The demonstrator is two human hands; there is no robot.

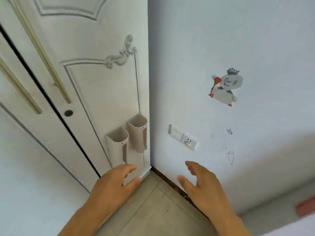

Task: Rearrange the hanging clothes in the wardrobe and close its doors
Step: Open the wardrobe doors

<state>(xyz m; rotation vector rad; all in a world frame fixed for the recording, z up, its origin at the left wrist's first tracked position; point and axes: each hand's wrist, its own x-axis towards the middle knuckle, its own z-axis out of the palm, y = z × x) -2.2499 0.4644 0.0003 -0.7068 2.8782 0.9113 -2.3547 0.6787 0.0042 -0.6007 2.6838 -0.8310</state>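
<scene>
The white wardrobe fills the left of the head view. Its right door (95, 79) and left door (18, 116) sit flush, with only a thin dark seam between them, and each carries a long gold handle (59, 86). No clothes are visible. My left hand (115, 181) hovers low in front of the right door's bottom corner, fingers relaxed and holding nothing. My right hand (201, 183) is held out before the wall, fingers loosely spread and empty.
Two beige holders (127, 138) are fixed to the right door near its edge. The pale wall on the right carries a switch and socket plate (183, 139) and a cartoon sticker (225, 87). Tiled floor (153, 210) lies below, something pink (305, 207) at far right.
</scene>
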